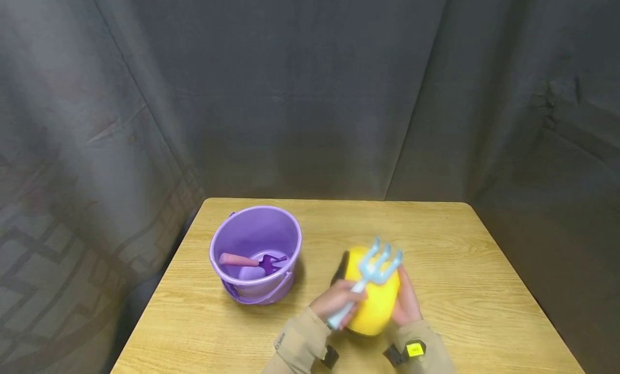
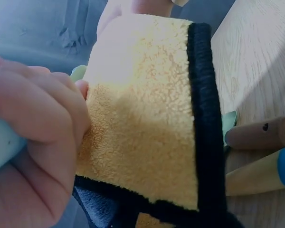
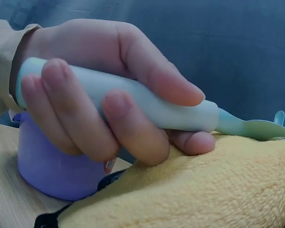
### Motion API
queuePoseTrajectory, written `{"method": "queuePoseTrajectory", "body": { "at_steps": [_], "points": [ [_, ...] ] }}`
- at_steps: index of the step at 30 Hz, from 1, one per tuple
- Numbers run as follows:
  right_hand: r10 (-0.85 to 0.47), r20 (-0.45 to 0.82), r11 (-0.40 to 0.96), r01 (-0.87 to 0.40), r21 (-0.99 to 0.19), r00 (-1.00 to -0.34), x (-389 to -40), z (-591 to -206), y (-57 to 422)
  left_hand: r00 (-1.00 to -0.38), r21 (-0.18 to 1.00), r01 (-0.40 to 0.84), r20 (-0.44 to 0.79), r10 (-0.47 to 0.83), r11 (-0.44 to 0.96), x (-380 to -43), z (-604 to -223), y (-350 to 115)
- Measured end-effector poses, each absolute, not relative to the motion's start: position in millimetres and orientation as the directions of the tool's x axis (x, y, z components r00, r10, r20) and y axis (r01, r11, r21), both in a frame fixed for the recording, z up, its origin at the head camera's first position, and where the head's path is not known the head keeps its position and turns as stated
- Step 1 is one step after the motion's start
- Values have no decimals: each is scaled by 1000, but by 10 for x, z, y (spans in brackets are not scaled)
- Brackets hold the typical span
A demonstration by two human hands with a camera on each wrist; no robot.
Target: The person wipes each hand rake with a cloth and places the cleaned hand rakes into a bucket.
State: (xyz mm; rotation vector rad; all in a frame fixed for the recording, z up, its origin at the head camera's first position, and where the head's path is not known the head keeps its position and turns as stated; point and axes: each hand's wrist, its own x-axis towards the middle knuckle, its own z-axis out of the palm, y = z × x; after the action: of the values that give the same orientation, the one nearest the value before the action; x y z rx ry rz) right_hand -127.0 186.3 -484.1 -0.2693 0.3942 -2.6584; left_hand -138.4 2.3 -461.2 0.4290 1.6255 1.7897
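My left hand [image 1: 338, 303] grips a light blue toy garden fork [image 1: 370, 270] by its pale handle, tines pointing up and away. Fingers curl round that handle in the right wrist view, with the thumb [image 3: 180, 90] along it. Behind the fork is a fuzzy yellow cloth [image 1: 370, 315] with black edging and a dark grey reverse, bunched in front of me. My right hand [image 1: 407, 298] holds the cloth at its right side, fingers partly hidden behind it. The fork's head overlaps the cloth in the head view.
A purple bucket [image 1: 255, 223] stands at the table's left, with a pink-handled purple fork [image 1: 239, 260] inside. Beyond the cloth, the left wrist view shows a brown handle [image 2: 259, 134] and a tan, blue-ended handle [image 2: 254, 175] on the wooden table [image 1: 484, 309]. Grey curtains surround it.
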Motion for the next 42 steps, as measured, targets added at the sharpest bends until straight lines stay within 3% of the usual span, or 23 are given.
{"method": "queuePoseTrajectory", "body": {
  "at_steps": [19, 23, 28, 34, 42],
  "points": [
    [-366, 154, -893, 300, -336, -918, -1292, -4838, 1850, -712, 951, -304, -262, 651, 50, -1305, -4568, 74],
    [-353, 109, -886, 295, -359, -929, -1287, -4834, 1879, -690, 949, -310, -261, 675, 49, -1301, -4564, 75],
    [-267, -42, -845, 255, -470, -963, -1246, -4810, 1950, -661, 944, -319, -282, 695, 80, -1296, -4576, 52],
    [-63, -123, -664, 134, -736, -990, -1246, -4765, 2026, -620, 930, -351, -315, 719, 105, -1322, -4606, -1],
    [62, -108, -585, 51, -809, -992, -1258, -4731, 2089, -632, 936, -330, -317, 707, 125, -1340, -4658, -50]
  ]
}}
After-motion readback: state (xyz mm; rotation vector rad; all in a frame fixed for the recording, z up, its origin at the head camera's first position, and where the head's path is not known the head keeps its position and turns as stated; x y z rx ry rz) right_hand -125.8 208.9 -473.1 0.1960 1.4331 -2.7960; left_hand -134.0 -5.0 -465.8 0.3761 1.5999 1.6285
